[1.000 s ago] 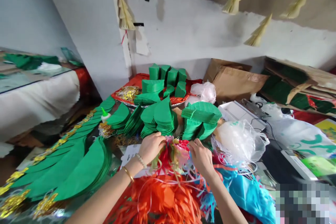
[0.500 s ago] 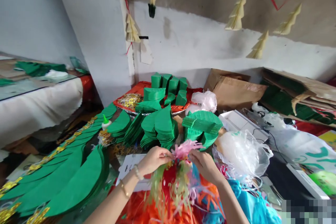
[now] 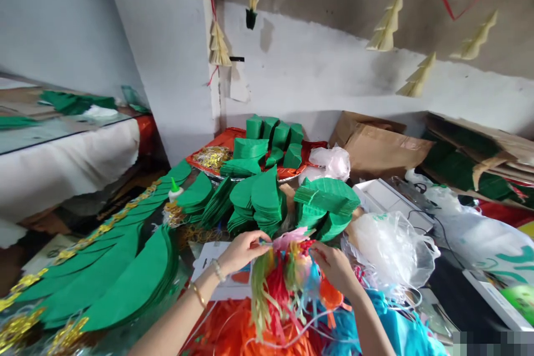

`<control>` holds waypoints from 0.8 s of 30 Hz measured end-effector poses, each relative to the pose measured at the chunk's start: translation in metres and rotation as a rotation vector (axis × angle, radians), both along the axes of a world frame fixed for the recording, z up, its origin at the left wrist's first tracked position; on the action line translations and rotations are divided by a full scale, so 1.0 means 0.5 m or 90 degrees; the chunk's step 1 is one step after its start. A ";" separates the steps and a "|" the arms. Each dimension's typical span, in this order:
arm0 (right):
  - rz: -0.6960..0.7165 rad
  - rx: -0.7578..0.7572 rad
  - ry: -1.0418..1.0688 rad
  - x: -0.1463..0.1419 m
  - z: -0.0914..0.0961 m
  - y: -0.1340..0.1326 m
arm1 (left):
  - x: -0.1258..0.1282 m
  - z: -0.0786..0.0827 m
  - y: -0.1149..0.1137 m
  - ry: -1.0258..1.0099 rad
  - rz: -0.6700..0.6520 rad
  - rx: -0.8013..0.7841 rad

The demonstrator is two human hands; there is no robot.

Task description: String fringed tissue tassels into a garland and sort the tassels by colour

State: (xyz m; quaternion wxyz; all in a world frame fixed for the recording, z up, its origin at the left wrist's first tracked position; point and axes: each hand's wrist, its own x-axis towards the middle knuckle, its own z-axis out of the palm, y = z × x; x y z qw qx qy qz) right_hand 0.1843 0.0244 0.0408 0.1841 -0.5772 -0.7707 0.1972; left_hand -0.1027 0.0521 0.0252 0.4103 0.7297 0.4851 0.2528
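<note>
A bunch of colourful tissue-paper tassels [image 3: 277,283], in pink, red, green, yellow and blue, hangs between my hands. My left hand [image 3: 244,251] is closed in a pinch at its upper left, where a thin strand seems to run from the fingertips. At the upper right, my right hand [image 3: 335,267] pinches the bunch near a red tassel. Pink fringe [image 3: 291,238] stands up between the hands. Under the bunch lies a heap of orange-red tissue paper [image 3: 225,325], with blue tissue paper [image 3: 387,311] to the right. A pale string loops across the heap.
Stacks of green cut paper [image 3: 265,200] stand just beyond my hands. Long green pieces [image 3: 129,283] with gold trim lie at left, near a glue bottle [image 3: 175,192]. A red tray [image 3: 306,150] sits behind. Clear plastic bags [image 3: 392,245] and a white box [image 3: 390,203] are at right.
The view has turned slightly left, so the surroundings sit farther right. The tassels hang more spread out, with more red and green strips showing. Both hands keep their pinch.
</note>
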 end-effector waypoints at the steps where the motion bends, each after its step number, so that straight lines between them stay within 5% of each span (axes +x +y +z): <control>1: 0.001 -0.023 0.011 -0.004 -0.009 0.002 | 0.007 -0.006 0.000 0.018 0.003 -0.003; 7: -0.018 -0.088 0.037 -0.004 -0.068 0.014 | 0.034 -0.047 0.004 0.055 0.045 0.006; 12: -0.033 -0.108 -0.011 0.033 -0.062 -0.013 | 0.018 -0.066 0.008 0.066 0.053 0.001; 18: -0.057 -0.175 -0.119 0.043 -0.044 -0.050 | 0.042 -0.047 -0.012 0.080 0.036 0.017; 21: -0.020 -0.194 -0.073 0.045 -0.067 -0.045 | 0.068 -0.040 -0.026 0.125 -0.035 0.043; 24: -0.095 -0.122 -0.083 0.052 -0.109 -0.034 | 0.079 -0.052 -0.028 0.188 -0.020 0.063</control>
